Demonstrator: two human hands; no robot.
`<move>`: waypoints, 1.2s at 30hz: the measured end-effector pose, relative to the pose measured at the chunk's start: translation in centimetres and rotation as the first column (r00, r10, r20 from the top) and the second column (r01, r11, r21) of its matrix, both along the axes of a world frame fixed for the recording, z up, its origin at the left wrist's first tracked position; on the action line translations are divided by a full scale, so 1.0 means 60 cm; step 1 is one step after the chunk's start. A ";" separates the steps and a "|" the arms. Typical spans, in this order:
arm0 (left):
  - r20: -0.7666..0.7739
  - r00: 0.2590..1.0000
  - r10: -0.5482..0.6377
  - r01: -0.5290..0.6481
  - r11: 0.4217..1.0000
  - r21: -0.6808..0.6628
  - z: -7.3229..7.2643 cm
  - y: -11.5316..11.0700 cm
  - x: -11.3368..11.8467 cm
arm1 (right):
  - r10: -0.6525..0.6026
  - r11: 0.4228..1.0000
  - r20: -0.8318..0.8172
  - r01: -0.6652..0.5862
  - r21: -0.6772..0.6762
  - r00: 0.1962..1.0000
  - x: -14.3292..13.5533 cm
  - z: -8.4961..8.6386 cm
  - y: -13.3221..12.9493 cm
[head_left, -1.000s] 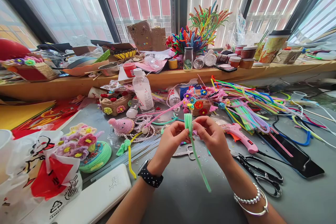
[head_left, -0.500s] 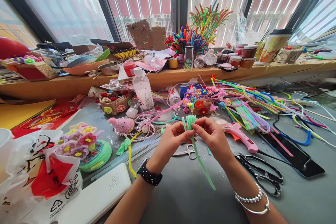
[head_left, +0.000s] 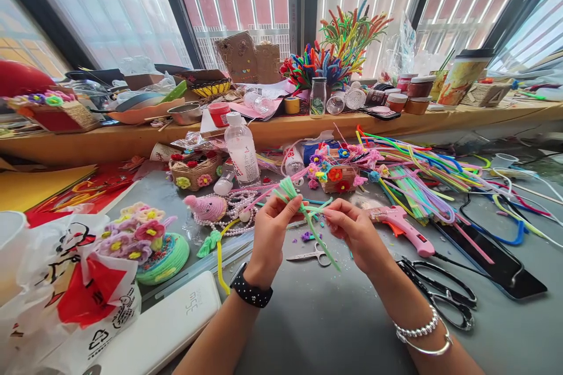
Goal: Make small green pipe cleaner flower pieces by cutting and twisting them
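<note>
My left hand (head_left: 273,231) is closed around a bundle of mint-green pipe cleaners (head_left: 288,188), its cut ends fanning out toward the upper left. One long stem hangs down from the bundle over the table. My right hand (head_left: 358,237) pinches the end of a thin green stem that reaches sideways from the bundle. Just below the hands lie small silver scissors (head_left: 317,254) and a small purple piece (head_left: 310,237). A pink glue gun (head_left: 407,229) rests to the right of my right hand, with large black scissors (head_left: 440,294) nearer to me.
Many coloured pipe cleaners (head_left: 422,161) spread across the back right, by a phone (head_left: 497,263). A bottle (head_left: 243,155), bead strings and a flower basket (head_left: 336,179) stand behind my hands. At left are a white power bank (head_left: 176,322), a crochet flower pot (head_left: 163,258) and a plastic bag (head_left: 79,281).
The green bundle has tilted to the left and now sits in my left hand alone. My right hand has moved off it to the right, drawing a stem sideways.
</note>
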State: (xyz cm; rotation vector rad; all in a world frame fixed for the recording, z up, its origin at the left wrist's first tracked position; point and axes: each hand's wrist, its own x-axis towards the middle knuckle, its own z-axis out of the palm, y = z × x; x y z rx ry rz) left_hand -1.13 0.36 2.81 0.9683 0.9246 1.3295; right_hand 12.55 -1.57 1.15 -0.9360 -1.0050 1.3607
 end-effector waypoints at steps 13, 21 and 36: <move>0.180 0.981 -0.067 0.076 0.996 -0.040 0.007 0.004 -0.010 | 0.267 0.961 0.005 -0.265 -0.075 0.964 0.000 -0.009 0.003; -0.161 0.963 -0.216 0.206 0.976 -0.078 0.004 0.002 -0.009 | 0.099 0.992 0.249 -0.117 0.057 0.963 0.020 0.005 0.007; -0.309 0.916 -0.256 0.270 0.963 0.003 0.007 -0.007 0.000 | 0.103 0.979 0.374 -0.161 0.127 0.922 0.006 0.002 -0.001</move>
